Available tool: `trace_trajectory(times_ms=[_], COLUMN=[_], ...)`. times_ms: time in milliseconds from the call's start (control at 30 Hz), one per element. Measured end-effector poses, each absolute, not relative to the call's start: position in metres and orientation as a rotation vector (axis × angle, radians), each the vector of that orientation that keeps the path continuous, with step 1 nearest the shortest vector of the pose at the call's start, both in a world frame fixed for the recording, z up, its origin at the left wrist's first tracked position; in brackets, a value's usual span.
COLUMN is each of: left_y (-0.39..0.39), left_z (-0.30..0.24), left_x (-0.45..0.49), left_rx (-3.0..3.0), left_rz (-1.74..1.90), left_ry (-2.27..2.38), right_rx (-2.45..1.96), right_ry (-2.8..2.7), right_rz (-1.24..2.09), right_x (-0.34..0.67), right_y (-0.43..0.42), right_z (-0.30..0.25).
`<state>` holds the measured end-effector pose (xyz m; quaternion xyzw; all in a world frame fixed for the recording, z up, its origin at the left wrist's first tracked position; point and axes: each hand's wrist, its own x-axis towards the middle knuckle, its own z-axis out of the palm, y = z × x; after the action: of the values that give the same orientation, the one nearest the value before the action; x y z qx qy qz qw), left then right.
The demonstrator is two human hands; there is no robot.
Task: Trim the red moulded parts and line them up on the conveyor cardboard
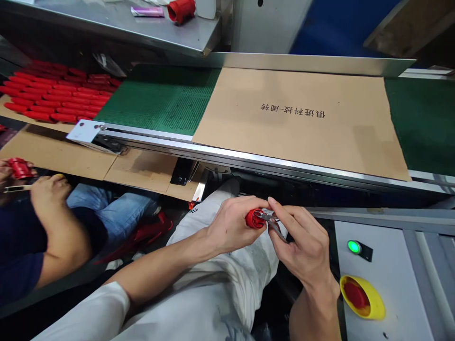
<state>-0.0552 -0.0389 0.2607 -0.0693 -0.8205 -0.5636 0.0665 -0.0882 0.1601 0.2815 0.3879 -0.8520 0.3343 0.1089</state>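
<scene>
My left hand [231, 226] grips a short red plastic cylinder [255, 219] by its body, with the ribbed end facing right. My right hand [298, 241] holds small steel pliers [273, 223], whose jaws are at the end of the red cylinder. The hands are close together above my white-clothed lap. The fingers hide most of the cylinder and the pliers' handles. At the left, a co-worker's hand [50, 193] holds a thin tool [16, 188] near another red part [20, 168].
A conveyor with a green belt [159, 102] and a cardboard sheet [298, 123] runs ahead behind a steel rail [256, 158]. Rows of red parts [57, 92] lie far left. At right are a green indicator light [354, 246] and a red-and-yellow stop button [360, 297].
</scene>
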Motion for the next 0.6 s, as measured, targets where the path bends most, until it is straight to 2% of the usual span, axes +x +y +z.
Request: trace_trajectory(times_ms=[267, 600], left_y=[-0.0396, -0.0376], left_z=[0.2587, 0.256], left_x=[-0.0533, -0.0526], left_rx=[-0.226, -0.221], left_rz=[-1.65, -1.596], left_ry=[-2.483, -2.489], right_rx=[1.146, 1.117], right_ry=[-2.529, -2.495], right_rz=[0.974, 0.718], right_x=[-0.088, -0.082], right_y=[0.1596, 0.1594], right_z=[0.2817, 0.275])
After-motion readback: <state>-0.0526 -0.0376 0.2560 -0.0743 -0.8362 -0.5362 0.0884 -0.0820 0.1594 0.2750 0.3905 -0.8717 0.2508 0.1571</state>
